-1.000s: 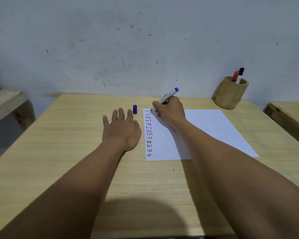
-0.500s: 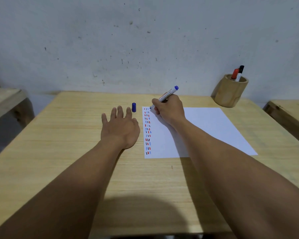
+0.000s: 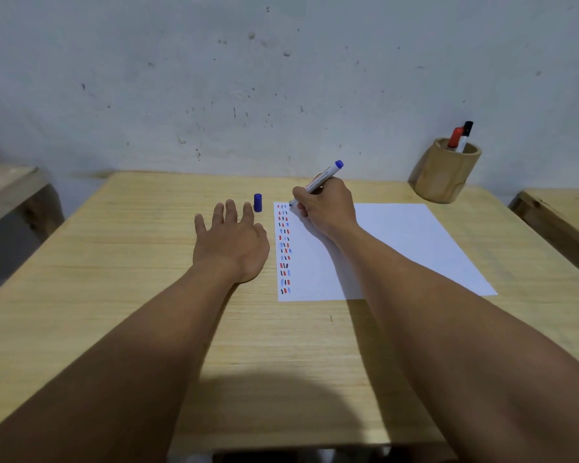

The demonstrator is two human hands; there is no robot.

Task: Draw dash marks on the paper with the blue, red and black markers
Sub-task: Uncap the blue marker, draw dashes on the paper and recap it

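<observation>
A white sheet of paper (image 3: 401, 242) lies on the wooden table (image 3: 131, 262). Down its left edge run columns of short blue, red and black dashes (image 3: 284, 248). My right hand (image 3: 326, 207) grips the blue marker (image 3: 323, 177), tip touching the paper's top left corner beside the dashes. The marker's blue cap (image 3: 257, 202) stands upright on the table just left of the paper. My left hand (image 3: 231, 240) rests flat on the table, fingers spread, beside the paper's left edge and holding nothing. The red marker (image 3: 454, 138) and black marker (image 3: 466, 132) stand in the wooden cup.
The wooden cup (image 3: 443, 172) sits at the table's far right corner against the grey wall. Lower wooden benches flank the table, one at the left (image 3: 10, 192) and one at the right (image 3: 562, 222). Most of the paper's right side is blank.
The view has shifted slightly. My right hand stays at the paper's top left corner with the blue marker, and its tip now rests on the sheet. My left hand has not moved.
</observation>
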